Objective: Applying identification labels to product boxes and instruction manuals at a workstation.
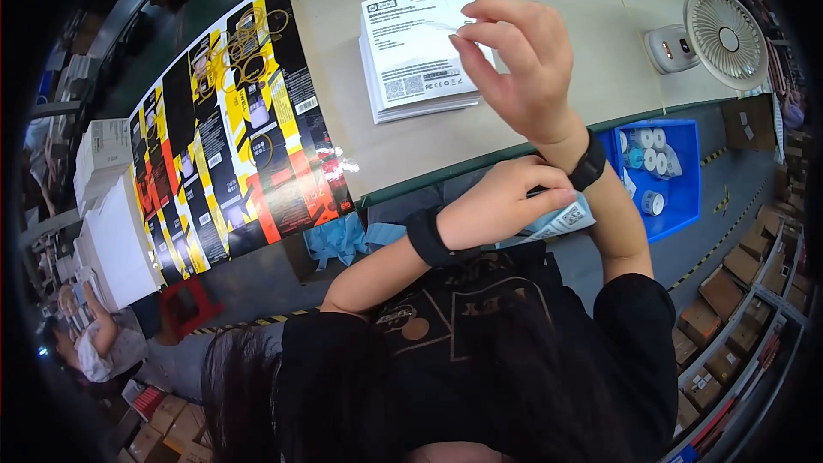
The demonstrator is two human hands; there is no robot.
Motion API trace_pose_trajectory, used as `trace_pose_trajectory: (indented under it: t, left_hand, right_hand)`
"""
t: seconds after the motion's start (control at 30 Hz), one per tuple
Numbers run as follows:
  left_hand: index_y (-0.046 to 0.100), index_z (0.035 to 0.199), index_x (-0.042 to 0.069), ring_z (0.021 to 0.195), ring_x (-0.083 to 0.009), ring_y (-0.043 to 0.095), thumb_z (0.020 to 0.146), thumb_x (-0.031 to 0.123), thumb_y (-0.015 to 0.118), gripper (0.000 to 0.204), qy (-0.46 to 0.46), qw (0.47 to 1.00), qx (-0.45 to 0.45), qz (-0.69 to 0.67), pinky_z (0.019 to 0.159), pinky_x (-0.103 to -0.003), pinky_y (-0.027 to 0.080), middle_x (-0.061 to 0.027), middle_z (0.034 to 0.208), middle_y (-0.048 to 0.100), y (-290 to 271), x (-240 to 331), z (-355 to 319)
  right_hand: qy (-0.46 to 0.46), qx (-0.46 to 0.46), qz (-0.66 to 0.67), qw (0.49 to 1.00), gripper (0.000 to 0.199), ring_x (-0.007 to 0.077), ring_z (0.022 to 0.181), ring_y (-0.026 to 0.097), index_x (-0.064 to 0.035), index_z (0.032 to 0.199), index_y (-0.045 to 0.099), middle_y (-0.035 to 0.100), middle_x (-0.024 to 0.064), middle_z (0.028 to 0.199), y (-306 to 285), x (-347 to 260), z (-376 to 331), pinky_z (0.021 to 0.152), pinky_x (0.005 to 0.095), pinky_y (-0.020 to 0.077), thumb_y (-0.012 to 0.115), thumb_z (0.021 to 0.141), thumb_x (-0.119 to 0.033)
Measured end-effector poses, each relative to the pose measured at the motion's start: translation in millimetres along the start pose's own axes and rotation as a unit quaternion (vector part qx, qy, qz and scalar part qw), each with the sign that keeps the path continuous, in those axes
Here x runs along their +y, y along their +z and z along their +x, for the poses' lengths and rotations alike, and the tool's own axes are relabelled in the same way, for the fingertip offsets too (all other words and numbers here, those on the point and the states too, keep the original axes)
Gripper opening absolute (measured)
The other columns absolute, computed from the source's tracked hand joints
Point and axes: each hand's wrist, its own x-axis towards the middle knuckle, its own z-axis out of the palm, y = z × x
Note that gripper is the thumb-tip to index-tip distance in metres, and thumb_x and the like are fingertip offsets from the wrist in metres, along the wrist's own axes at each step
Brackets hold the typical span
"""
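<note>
The bench (549,120) is a long pale surface, and most of it is bare. Flat sheets of printed black, yellow and red cardboard (231,129) lie across its left end, unfolded as far as can be seen. Beyond them, off the bench edge, stand stacks of white boxes (107,206). A small white fan (727,37) sits at the far right, and below the bench edge is a blue bin (664,176) holding rolls of tape.

Near the middle of the bench lies a thick stack of white leaflets (416,51), squared up and seemingly little used, so most of the pile appears to remain.

The right hand (519,60) is raised over the stack's right edge, thumb and forefinger pinched together on something thin and pale, perhaps a leaflet corner or a small strip; it is too slight to tell. The other fingers are spread loosely. The left hand (501,201) is held close to the body below the bench edge, curled around a small packet (561,221) with a printed label, which juts out to its right. Judging by this, one item is in hand and nothing finished shows on the bench.
</note>
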Motion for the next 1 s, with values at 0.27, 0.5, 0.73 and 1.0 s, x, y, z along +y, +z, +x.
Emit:
trace_pose_trajectory:
  t: [0.27, 0.5, 0.73, 1.0]
  left_hand:
    - [0.060, 0.095, -0.002, 0.095, -0.0140, 0.051, 0.091, 0.024, 0.052, 0.027, -0.053, 0.971, -0.032, -0.229, 0.084, -0.025, 0.040, -0.0080, 0.109, 0.055, 7, -6, -16]
    - [0.057, 0.102, 0.000, 0.113, -0.0230, 0.046, 0.093, 0.014, 0.044, 0.022, 0.140, 0.907, 0.390, -0.068, 0.096, -0.031, 0.034, -0.0129, 0.130, 0.044, -59, -10, -61]
    - [0.051, 0.107, -0.002, 0.095, -0.0148, 0.056, 0.094, 0.011, 0.039, 0.022, 0.034, 0.786, 0.516, -0.339, 0.081, -0.026, 0.044, -0.0073, 0.104, 0.058, -113, -42, -46]
    - [0.049, 0.113, 0.000, 0.090, -0.0156, 0.059, 0.093, 0.011, 0.038, 0.026, 0.005, 0.793, 0.515, -0.325, 0.076, -0.026, 0.047, -0.0088, 0.100, 0.059, -101, -40, -43]
  right_hand:
    - [0.431, 0.123, 0.584, 0.677, 0.009, 0.0158, 0.094, 0.053, -0.0028, 0.093, 0.055, 0.055, 0.0086, 0.109, -11, -7, 8, 0.087, 0.0296, 0.0407, 0.051, 0.088, -0.008]
    - [0.535, 0.097, 0.578, 0.608, 0.019, 0.0139, 0.095, 0.053, -0.0020, 0.102, 0.056, 0.057, 0.0084, 0.108, 1, 20, -24, 0.091, 0.0296, 0.0358, 0.052, 0.088, -0.014]
    - [0.581, 0.086, 0.626, 0.513, 0.021, 0.0164, 0.100, 0.053, -0.0027, 0.106, 0.051, 0.055, 0.0084, 0.109, 40, 31, -44, 0.090, 0.0300, 0.0402, 0.047, 0.091, -0.017]
    - [0.572, 0.098, 0.668, 0.465, 0.014, 0.0161, 0.095, 0.056, -0.0066, 0.094, 0.048, 0.057, 0.0062, 0.097, 53, 18, -48, 0.083, 0.0304, 0.0465, 0.044, 0.092, -0.020]
